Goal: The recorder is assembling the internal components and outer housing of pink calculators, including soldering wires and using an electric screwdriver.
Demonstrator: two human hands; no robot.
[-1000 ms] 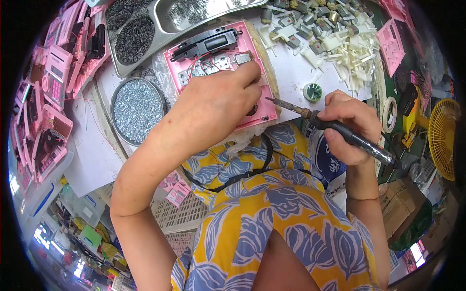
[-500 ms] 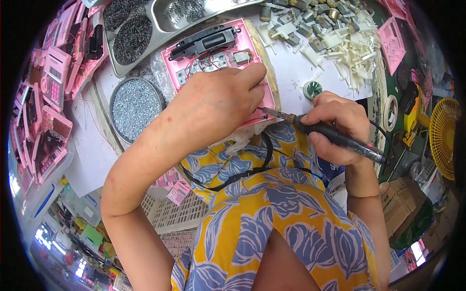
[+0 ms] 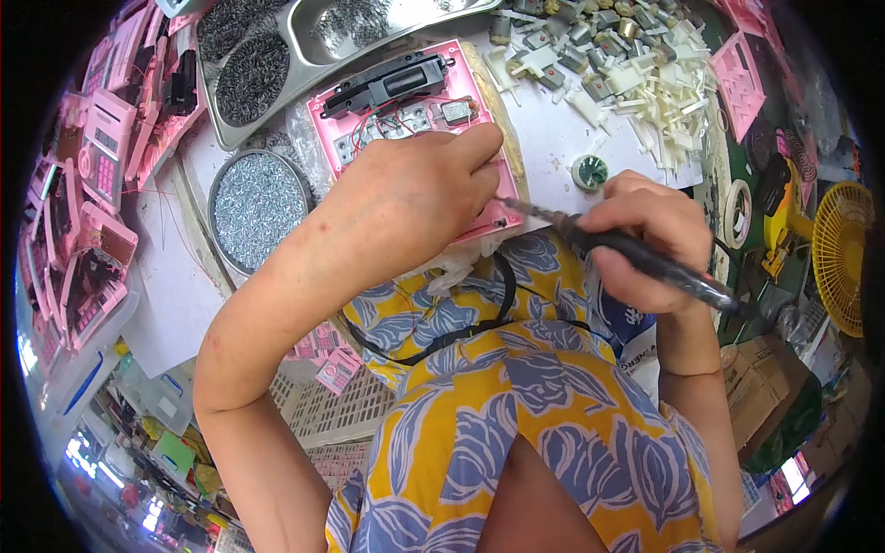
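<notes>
A pink plastic case (image 3: 467, 81) lies open on the work surface in front of me. It holds a black slotted module (image 3: 396, 85), a small metal motor (image 3: 455, 112) and thin red wires. My left hand (image 3: 415, 189) rests across the case, fingers curled together over its right side; what they pinch is hidden. My right hand (image 3: 650, 235) is wrapped round the dark handle of a soldering iron (image 3: 680, 275), a little blurred. The iron's thin tip points left, over the case's lower right part near my left fingertips. Whether it touches anything there, I cannot tell.
Left of the case stands a round dish of small silvery pins (image 3: 258, 207). Behind is a metal tray (image 3: 297, 55) with dark springs. Motors and white plastic parts (image 3: 659, 106) pile up at far right, near a green-filled small round container (image 3: 590, 172). Pink housings (image 3: 103, 152) crowd the left.
My right hand has shifted slightly to the right, and the soldering iron's tip has moved a little up and right. My left hand stays almost in place over the case.
</notes>
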